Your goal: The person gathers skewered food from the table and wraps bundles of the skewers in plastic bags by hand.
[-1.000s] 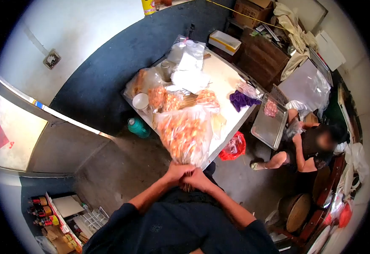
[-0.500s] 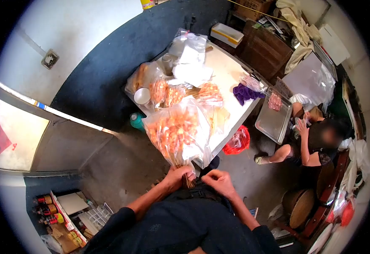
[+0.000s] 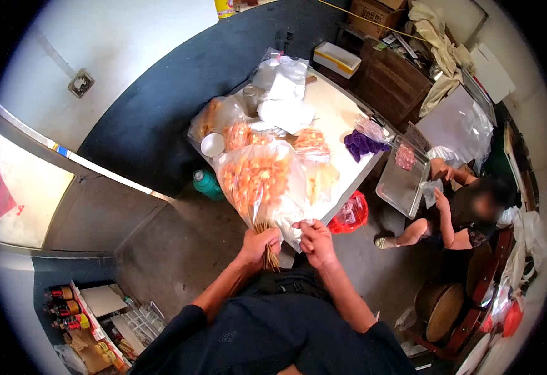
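Observation:
My left hand (image 3: 258, 247) is wrapped round the bare stick ends of a thick bundle of skewers (image 3: 255, 182). The orange food on those skewers fills a clear plastic bag (image 3: 295, 197) that hangs over the table's near corner. With its fingers pinched together, my right hand (image 3: 317, 244) grips the bag's open edge, just right of the sticks. Behind, more bagged skewers (image 3: 311, 142) lie on the table, beside a white bowl (image 3: 212, 145). Parts of the sticks are hidden by my left fingers.
The white table (image 3: 342, 100) carries a stack of plastic bags (image 3: 284, 94) and a purple cloth (image 3: 364, 144). At right a seated person (image 3: 451, 219) handles a small bag beside a metal tray (image 3: 401, 184). A red bag (image 3: 350, 212) and a teal bottle (image 3: 207, 184) stand near the table.
My right hand has moved up and forward from near my waist to the bag's edge and pinched it. My left hand still holds the sticks, slightly further forward.

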`<state>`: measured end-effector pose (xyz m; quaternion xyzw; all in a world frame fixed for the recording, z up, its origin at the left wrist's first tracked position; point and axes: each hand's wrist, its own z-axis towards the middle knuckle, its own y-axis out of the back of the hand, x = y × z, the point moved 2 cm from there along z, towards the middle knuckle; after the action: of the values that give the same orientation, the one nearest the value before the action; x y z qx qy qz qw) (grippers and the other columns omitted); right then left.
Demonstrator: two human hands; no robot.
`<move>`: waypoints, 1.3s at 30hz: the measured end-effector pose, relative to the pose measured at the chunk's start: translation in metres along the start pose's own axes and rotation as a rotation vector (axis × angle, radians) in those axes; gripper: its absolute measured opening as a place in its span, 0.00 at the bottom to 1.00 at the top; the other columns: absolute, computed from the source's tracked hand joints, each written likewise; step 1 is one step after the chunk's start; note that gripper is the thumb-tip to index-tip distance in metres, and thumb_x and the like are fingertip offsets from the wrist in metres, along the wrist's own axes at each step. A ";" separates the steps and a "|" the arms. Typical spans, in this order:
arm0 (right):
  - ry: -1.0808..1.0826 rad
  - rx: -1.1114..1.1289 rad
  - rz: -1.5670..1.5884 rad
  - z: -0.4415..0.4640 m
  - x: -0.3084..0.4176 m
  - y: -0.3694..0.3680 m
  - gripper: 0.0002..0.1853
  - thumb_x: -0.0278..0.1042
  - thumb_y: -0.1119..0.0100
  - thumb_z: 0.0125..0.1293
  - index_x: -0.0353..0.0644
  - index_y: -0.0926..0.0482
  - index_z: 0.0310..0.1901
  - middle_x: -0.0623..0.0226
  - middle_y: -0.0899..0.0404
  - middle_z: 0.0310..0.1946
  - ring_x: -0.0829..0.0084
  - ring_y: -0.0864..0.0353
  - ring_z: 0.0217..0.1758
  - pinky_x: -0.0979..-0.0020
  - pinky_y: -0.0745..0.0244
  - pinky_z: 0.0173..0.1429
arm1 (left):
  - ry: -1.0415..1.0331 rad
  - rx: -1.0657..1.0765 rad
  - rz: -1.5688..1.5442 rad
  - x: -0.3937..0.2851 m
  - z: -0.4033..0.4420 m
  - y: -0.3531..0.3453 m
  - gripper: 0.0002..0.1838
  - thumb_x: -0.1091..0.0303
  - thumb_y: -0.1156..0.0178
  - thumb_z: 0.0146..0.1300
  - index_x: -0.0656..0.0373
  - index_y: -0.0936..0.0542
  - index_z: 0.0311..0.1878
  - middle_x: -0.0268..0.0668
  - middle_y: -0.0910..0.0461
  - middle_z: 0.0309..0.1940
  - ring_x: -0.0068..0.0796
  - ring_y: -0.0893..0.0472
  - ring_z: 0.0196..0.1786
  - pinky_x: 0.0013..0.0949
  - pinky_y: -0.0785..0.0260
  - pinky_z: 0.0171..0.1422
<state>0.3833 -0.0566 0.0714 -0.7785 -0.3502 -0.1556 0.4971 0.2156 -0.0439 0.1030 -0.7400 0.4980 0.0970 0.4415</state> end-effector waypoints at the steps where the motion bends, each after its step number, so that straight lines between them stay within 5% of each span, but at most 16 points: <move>1: -0.043 -0.035 0.137 -0.009 0.015 -0.016 0.04 0.26 0.50 0.68 0.42 0.25 0.36 0.67 0.20 0.32 0.88 0.45 0.10 0.83 0.48 0.14 | -0.068 -0.003 0.051 -0.007 0.001 -0.003 0.09 0.72 0.43 0.57 0.57 0.31 0.22 0.30 0.35 0.16 0.24 0.34 0.16 0.30 0.41 0.21; 6: -0.122 0.292 0.308 -0.012 0.029 -0.029 0.04 0.32 0.48 0.68 0.43 0.25 0.36 0.72 0.27 0.21 0.86 0.43 0.11 0.84 0.47 0.15 | -0.240 -0.129 0.428 -0.021 0.021 0.016 0.05 0.74 0.41 0.53 0.62 0.26 0.33 0.31 0.29 0.20 0.21 0.31 0.18 0.27 0.41 0.21; 8: -0.250 0.118 -0.504 -0.014 0.011 -0.041 0.09 0.36 0.46 0.67 0.40 0.25 0.34 0.74 0.26 0.21 0.85 0.40 0.11 0.82 0.45 0.15 | -0.404 -0.237 0.581 -0.032 0.034 0.017 0.09 0.75 0.44 0.49 0.65 0.24 0.35 0.36 0.25 0.20 0.26 0.26 0.21 0.31 0.37 0.24; 9: -0.025 0.189 -0.789 -0.013 -0.010 -0.038 0.10 0.37 0.43 0.64 0.39 0.24 0.35 0.74 0.28 0.20 0.82 0.36 0.13 0.80 0.41 0.16 | -0.592 -0.283 0.721 -0.035 0.047 0.025 0.12 0.75 0.44 0.48 0.66 0.24 0.38 0.40 0.24 0.21 0.33 0.24 0.23 0.36 0.35 0.27; 11: 0.299 0.240 -1.075 -0.007 -0.027 -0.041 0.09 0.36 0.43 0.63 0.39 0.24 0.35 0.72 0.29 0.18 0.80 0.30 0.18 0.74 0.34 0.21 | -0.844 -0.328 0.989 -0.045 0.058 0.032 0.16 0.74 0.45 0.49 0.68 0.28 0.43 0.53 0.23 0.26 0.54 0.21 0.32 0.48 0.32 0.35; 13: 0.365 0.291 -1.152 -0.005 -0.024 -0.054 0.08 0.35 0.43 0.61 0.39 0.25 0.33 0.69 0.28 0.18 0.76 0.27 0.18 0.70 0.32 0.22 | -0.762 -0.318 1.225 -0.053 0.062 0.037 0.15 0.73 0.44 0.49 0.66 0.30 0.42 0.55 0.23 0.28 0.56 0.22 0.34 0.49 0.33 0.35; 16: 0.687 0.412 -1.564 0.006 0.006 -0.089 0.06 0.32 0.42 0.54 0.40 0.25 0.32 0.60 0.25 0.19 0.61 0.24 0.21 0.62 0.30 0.26 | -0.628 -0.254 1.652 -0.062 0.068 0.030 0.13 0.72 0.46 0.53 0.62 0.33 0.41 0.55 0.23 0.31 0.58 0.24 0.37 0.52 0.33 0.37; 21: 0.863 0.581 -1.734 0.030 0.073 -0.119 0.05 0.32 0.41 0.46 0.43 0.26 0.24 0.57 0.25 0.19 0.54 0.23 0.25 0.57 0.30 0.29 | -1.004 0.377 1.923 -0.086 0.065 0.010 0.08 0.71 0.51 0.58 0.57 0.30 0.41 0.46 0.23 0.28 0.49 0.21 0.35 0.47 0.32 0.35; 22: 0.725 0.607 -1.846 0.034 0.093 -0.122 0.05 0.32 0.41 0.46 0.44 0.24 0.26 0.59 0.24 0.20 0.56 0.23 0.25 0.60 0.29 0.29 | -1.217 0.575 1.993 -0.088 0.066 0.006 0.07 0.71 0.50 0.57 0.57 0.29 0.40 0.42 0.22 0.26 0.46 0.20 0.34 0.45 0.31 0.35; 23: 0.655 0.636 -1.817 0.046 0.106 -0.117 0.06 0.33 0.40 0.45 0.44 0.24 0.27 0.59 0.23 0.21 0.56 0.22 0.26 0.60 0.28 0.31 | -1.103 0.561 2.306 -0.094 0.057 -0.018 0.05 0.69 0.48 0.55 0.55 0.27 0.35 0.34 0.23 0.24 0.36 0.20 0.31 0.39 0.32 0.35; 27: 0.241 0.676 -1.583 0.052 0.150 -0.100 0.09 0.33 0.35 0.49 0.41 0.22 0.32 0.67 0.22 0.21 0.75 0.22 0.25 0.73 0.28 0.31 | -1.621 0.742 2.278 -0.117 0.037 -0.060 0.04 0.67 0.46 0.50 0.51 0.28 0.30 0.29 0.25 0.22 0.28 0.23 0.27 0.32 0.35 0.33; 30: -0.071 0.744 -1.145 0.036 0.173 -0.106 0.09 0.32 0.37 0.56 0.37 0.22 0.35 0.69 0.21 0.23 0.81 0.23 0.26 0.77 0.29 0.32 | -1.671 0.879 2.118 -0.143 0.020 -0.083 0.03 0.66 0.46 0.49 0.50 0.28 0.28 0.28 0.27 0.21 0.27 0.24 0.27 0.32 0.36 0.32; 35: -0.358 0.759 -0.807 0.030 0.194 -0.089 0.13 0.34 0.39 0.62 0.39 0.24 0.45 0.69 0.20 0.29 0.82 0.26 0.27 0.81 0.31 0.32 | -1.329 0.894 1.953 -0.161 0.005 -0.100 0.04 0.69 0.41 0.48 0.50 0.26 0.28 0.30 0.25 0.23 0.32 0.23 0.30 0.35 0.34 0.33; 37: -0.420 0.618 -0.607 0.004 0.194 -0.090 0.15 0.38 0.39 0.62 0.38 0.24 0.46 0.69 0.20 0.33 0.81 0.28 0.28 0.77 0.32 0.32 | -0.939 0.829 1.592 -0.149 0.006 -0.085 0.09 0.74 0.39 0.47 0.52 0.23 0.33 0.33 0.23 0.25 0.26 0.22 0.29 0.32 0.33 0.33; 38: -0.439 0.573 -0.518 -0.004 0.186 -0.081 0.16 0.39 0.39 0.62 0.38 0.24 0.46 0.69 0.21 0.34 0.81 0.28 0.28 0.77 0.32 0.32 | -0.517 0.829 1.273 -0.134 0.003 -0.079 0.12 0.77 0.39 0.49 0.55 0.21 0.39 0.30 0.22 0.25 0.15 0.25 0.29 0.28 0.34 0.32; 39: -0.456 0.528 -0.428 -0.012 0.177 -0.073 0.16 0.39 0.39 0.62 0.38 0.25 0.47 0.69 0.21 0.35 0.80 0.28 0.28 0.76 0.32 0.32 | -0.450 0.727 1.037 -0.119 -0.003 -0.081 0.12 0.77 0.40 0.50 0.57 0.21 0.40 0.27 0.23 0.24 0.12 0.27 0.30 0.25 0.36 0.31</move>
<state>0.4587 0.0210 0.2295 -0.5481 -0.6333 0.0162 0.5461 0.2237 0.0408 0.2199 -0.1710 0.6859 0.2745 0.6519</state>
